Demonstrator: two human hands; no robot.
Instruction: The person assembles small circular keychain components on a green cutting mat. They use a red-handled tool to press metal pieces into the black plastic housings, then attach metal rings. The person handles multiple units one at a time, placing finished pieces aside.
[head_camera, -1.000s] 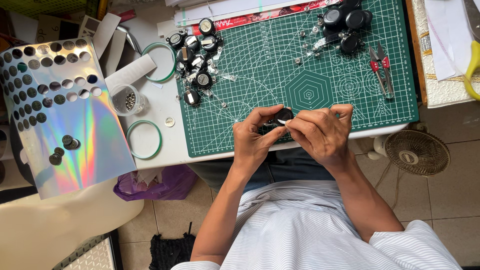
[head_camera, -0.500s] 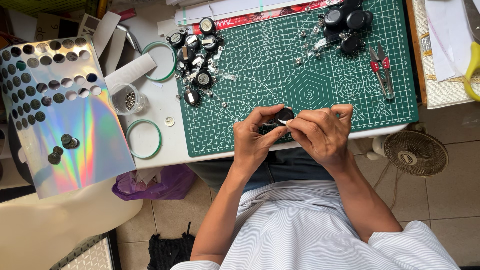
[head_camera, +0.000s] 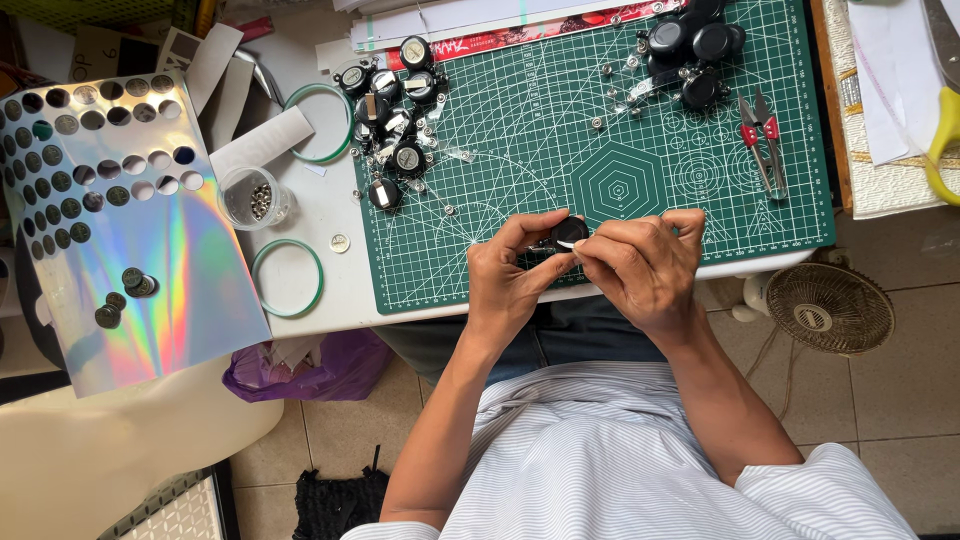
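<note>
Over the near edge of a green cutting mat (head_camera: 520, 170), both hands meet around a small round black reel-like piece (head_camera: 568, 233). My left hand (head_camera: 510, 275) holds it from the left with thumb and fingers. My right hand (head_camera: 640, 265) pinches at its right side, fingertips touching the piece. A cluster of similar black round pieces with clips (head_camera: 392, 100) lies at the mat's upper left. Another group of plain black discs (head_camera: 690, 50) sits at the upper right.
A holographic sheet with punched round holes (head_camera: 130, 230) lies at left, several small discs on it. Two green rings (head_camera: 288, 278), a clear cup of small metal parts (head_camera: 255, 198), red-handled snips (head_camera: 765, 140) and yellow scissors (head_camera: 940, 150) are around. A small fan (head_camera: 830, 308) stands on the floor.
The hands have stayed over the mat's near edge, with only small finger shifts around the black piece.
</note>
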